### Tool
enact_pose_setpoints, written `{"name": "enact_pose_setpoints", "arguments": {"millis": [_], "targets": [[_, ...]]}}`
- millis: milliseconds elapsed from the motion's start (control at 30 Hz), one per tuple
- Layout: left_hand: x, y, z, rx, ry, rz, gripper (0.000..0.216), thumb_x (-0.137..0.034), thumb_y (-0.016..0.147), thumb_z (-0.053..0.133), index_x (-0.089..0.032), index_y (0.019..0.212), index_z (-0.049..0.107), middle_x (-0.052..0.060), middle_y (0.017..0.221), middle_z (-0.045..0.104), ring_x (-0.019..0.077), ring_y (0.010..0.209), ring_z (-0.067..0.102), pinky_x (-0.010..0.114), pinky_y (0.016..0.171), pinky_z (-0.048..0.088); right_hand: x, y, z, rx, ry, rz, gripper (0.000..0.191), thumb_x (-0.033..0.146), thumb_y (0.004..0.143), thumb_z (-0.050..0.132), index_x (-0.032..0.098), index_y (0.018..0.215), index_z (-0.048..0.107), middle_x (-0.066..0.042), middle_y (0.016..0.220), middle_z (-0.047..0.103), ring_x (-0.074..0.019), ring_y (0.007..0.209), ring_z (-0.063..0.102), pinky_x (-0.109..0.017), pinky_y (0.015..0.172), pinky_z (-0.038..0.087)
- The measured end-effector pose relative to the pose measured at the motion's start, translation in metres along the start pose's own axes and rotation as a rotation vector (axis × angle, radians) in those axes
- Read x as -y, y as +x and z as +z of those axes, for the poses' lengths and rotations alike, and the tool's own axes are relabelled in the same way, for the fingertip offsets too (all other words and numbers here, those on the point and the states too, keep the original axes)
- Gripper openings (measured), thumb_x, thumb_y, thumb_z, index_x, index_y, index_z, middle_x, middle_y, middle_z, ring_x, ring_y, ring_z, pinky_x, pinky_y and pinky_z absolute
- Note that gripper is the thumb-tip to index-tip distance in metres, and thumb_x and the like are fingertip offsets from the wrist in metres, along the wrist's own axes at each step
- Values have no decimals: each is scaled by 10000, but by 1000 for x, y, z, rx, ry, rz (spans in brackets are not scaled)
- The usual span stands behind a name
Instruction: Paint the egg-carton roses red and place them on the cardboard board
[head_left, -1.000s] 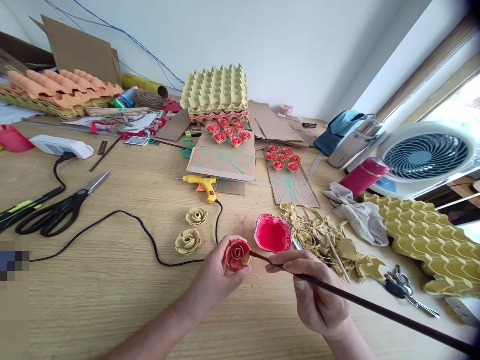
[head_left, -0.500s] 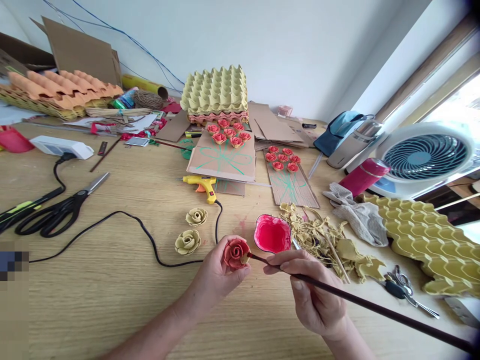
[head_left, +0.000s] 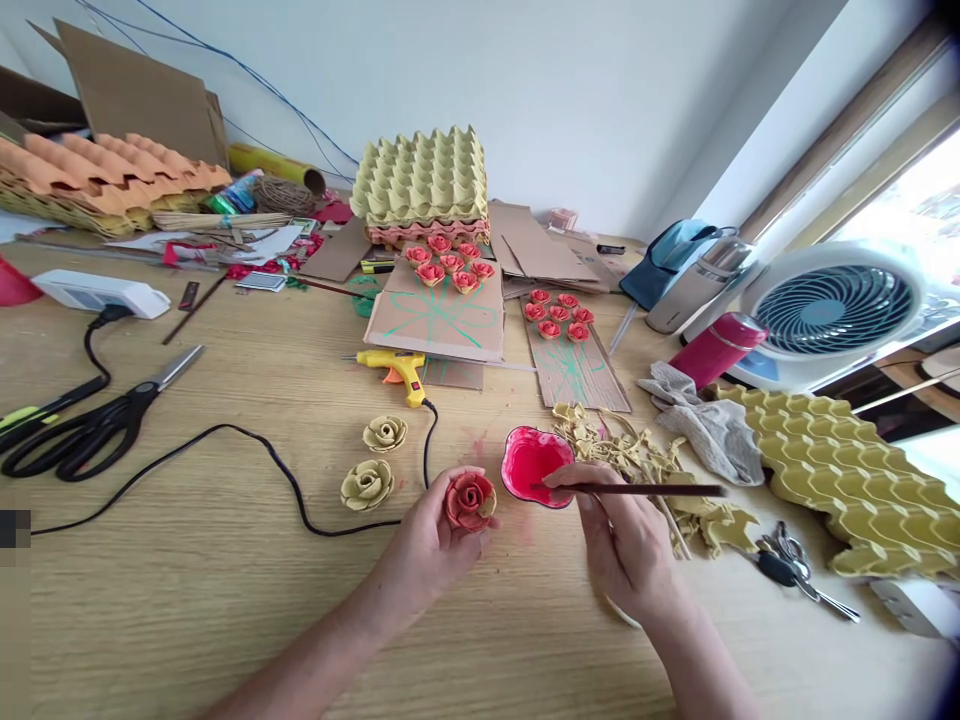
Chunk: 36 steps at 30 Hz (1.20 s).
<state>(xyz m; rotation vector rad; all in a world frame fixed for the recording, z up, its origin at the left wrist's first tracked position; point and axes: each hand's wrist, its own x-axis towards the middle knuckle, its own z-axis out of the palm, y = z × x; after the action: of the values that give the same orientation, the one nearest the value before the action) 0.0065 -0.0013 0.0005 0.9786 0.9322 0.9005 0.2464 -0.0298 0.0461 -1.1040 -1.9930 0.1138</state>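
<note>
One part-painted rose (head_left: pixel 470 499), petals turned outward presumably for access, is gripped by left hand (head_left: pixel 437 535) fingers; right hand (head_left: pixel 628 545) fingers pinch brush (head_left: pixel 652 490) at paint dish (head_left: pixel 516 448).

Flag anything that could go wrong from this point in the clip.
The brush in the right hand is at the paint dish; it might drip on the tabletop. 
The left hand grips the partly red flower, so any wet paint could smear. 
The black cord runs beside that hand and might snag.
</note>
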Motion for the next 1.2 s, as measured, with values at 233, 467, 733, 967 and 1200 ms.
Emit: {"name": "enact_pose_setpoints", "arguments": {"millis": [233, 467, 733, 967, 1200], "targets": [[18, 4, -5, 16, -17, 71, 547, -329, 742, 1001, -240, 1160, 660, 40, 1131, 740, 221, 919, 796, 322, 825, 636, 4, 7, 1, 78, 18, -45, 297, 64, 1109, 470, 235, 1230, 681, -85, 1038, 831, -217, 856, 807, -307, 794, 644], [11, 4, -2, 4, 20, 84, 556, -391, 725, 1032, -227, 1123, 681, 33, 1075, 725, 197, 892, 736, 329, 860, 628, 1, 1, 1, 39, 19, -8, 262, 113, 1129, 473, 225, 1159, 709, -92, 1017, 838, -216, 803, 808, -312, 738, 650], [2, -1, -2, 46, -17, 63, 525, -310, 723, 1029, -230, 1121, 695, 41, 1088, 744, 256, 986, 827, 344, 912, 640, 6, -16, 11, -251, 342, 92, 226, 180, 1176, 486, 250, 1225, 695, -111, 1136, 852, -237, 899, 866, -391, 812, 726], [2, -2, -1, 73, 20, 67, 482, -226, 753, 956, -223, 1154, 687, 71, 1127, 791, 282, 1056, 837, 362, 978, 638, 18, -11, 17, -148, 377, -42, 244, 194, 1190, 442, 220, 1287, 664, -132, 1141, 846, -235, 986, 861, -385, 828, 729], [0, -2, -1, 57, 43, 118, 428, -186, 763, 886, -226, 1138, 685, 46, 1087, 778, 260, 1046, 831, 352, 996, 638, 22, -6, 15, -47, 335, -67, 232, 209, 1193, 429, 226, 1255, 652, -116, 1093, 851, -216, 944, 865, -339, 817, 714]]}}
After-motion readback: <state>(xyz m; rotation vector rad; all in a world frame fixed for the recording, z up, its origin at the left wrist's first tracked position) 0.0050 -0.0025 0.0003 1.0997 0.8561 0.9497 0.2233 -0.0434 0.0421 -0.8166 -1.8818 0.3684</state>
